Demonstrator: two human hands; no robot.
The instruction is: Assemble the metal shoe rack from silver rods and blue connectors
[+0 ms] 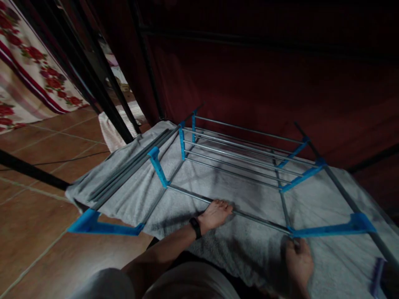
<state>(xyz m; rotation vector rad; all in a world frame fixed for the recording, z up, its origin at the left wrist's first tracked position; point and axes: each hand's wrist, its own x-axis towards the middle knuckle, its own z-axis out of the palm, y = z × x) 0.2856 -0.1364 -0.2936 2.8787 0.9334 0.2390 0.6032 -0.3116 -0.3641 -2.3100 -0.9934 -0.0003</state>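
Note:
A rack of grey metal tubes joined by blue plastic brackets (330, 229) lies partly assembled on a grey cloth. My left hand (216, 212), with a black band on its wrist, is closed over the long front crossbar (190, 195) near its middle. At the crossbar's right end, my right hand (299, 259) has its fingers closed around the tube end just below a blue bracket. Part of that tube is hidden by the fingers. Several crossbars (233, 151) span the rack's far part. On the left, other blue brackets (158, 166) hold the side tubes.
Several loose grey tubes (131, 166) lie on the left of the grey cloth (249, 253). A dark red panel (249, 83) rises behind. Black metal posts (93, 83) stand at left, by a tiled floor (46, 166) and a floral cloth (40, 62). A dark blue-edged object (378, 276) sits lower right.

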